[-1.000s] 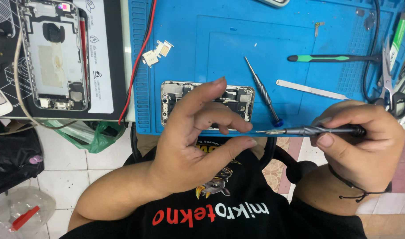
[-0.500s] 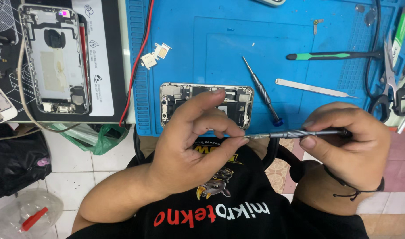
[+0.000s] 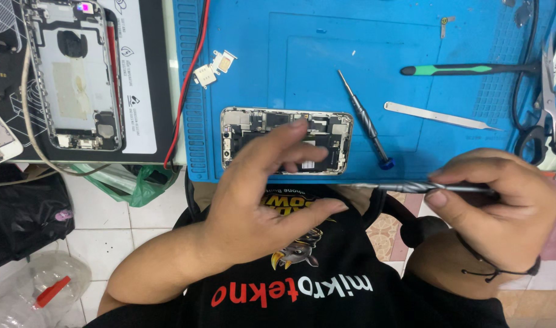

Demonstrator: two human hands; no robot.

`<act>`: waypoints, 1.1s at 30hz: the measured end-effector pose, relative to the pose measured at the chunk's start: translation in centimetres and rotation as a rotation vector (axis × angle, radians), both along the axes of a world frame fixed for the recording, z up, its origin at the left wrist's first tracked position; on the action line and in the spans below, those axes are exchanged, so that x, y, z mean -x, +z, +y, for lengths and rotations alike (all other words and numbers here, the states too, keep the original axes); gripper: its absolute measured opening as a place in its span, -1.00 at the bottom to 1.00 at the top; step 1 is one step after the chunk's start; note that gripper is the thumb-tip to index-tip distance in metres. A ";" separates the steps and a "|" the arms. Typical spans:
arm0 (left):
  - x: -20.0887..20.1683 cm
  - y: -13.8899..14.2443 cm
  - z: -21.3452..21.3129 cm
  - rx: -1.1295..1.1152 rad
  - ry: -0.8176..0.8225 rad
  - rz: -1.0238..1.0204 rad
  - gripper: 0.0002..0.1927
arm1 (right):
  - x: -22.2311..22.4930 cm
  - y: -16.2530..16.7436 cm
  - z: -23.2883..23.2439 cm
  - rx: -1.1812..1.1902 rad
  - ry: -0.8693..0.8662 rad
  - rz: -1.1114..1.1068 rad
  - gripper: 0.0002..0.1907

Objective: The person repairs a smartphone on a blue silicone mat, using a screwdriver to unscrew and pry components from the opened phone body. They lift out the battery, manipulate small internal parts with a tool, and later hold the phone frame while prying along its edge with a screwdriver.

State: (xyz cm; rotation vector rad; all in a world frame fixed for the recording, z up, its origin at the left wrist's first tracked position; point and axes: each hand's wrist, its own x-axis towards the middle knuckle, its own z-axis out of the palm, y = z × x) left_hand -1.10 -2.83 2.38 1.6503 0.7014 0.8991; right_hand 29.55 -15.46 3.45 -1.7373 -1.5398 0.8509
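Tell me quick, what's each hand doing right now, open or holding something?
Left hand: open, fingers spread, holding nothing, over the opened phone.
Right hand: closed on a slim metal screwdriver, pinched between thumb and fingers.

A single head-worn camera looks steeply down from above the person's chest, facing forward over the near edge of the blue ribbed rubber work mat (image 3: 259, 36). It sits close, and the mat's far edge is cropped at the frame's top.
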 end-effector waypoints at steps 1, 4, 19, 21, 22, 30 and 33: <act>0.1 0.4 0.5 -0.071 0.025 0.059 -0.23 | -0.3 0.3 -0.4 0.011 -0.021 -0.030 -0.73; 0.5 1.4 2.3 -0.209 0.041 0.212 -0.38 | -1.3 2.1 -1.2 0.141 -0.088 -0.224 -0.75; -10.1 -2.7 11.1 -0.466 -0.456 1.103 -0.59 | 2.7 7.9 7.8 0.012 0.408 -0.744 -0.76; -10.5 -3.2 10.9 -0.580 -0.436 1.131 -0.59 | 3.5 8.2 8.7 -0.016 0.436 -0.752 -0.78; -10.5 -3.4 11.0 -0.610 -0.417 1.126 -0.63 | 3.8 8.4 9.2 -0.024 0.451 -0.750 -0.79; -10.6 -3.4 10.7 -0.574 -0.375 1.131 -0.68 | 5.3 8.5 10.6 -0.053 0.452 -0.748 -0.80; -10.7 -3.0 10.4 -0.542 -0.387 1.146 -0.68 | 5.4 8.4 11.0 -0.071 0.461 -0.747 -0.81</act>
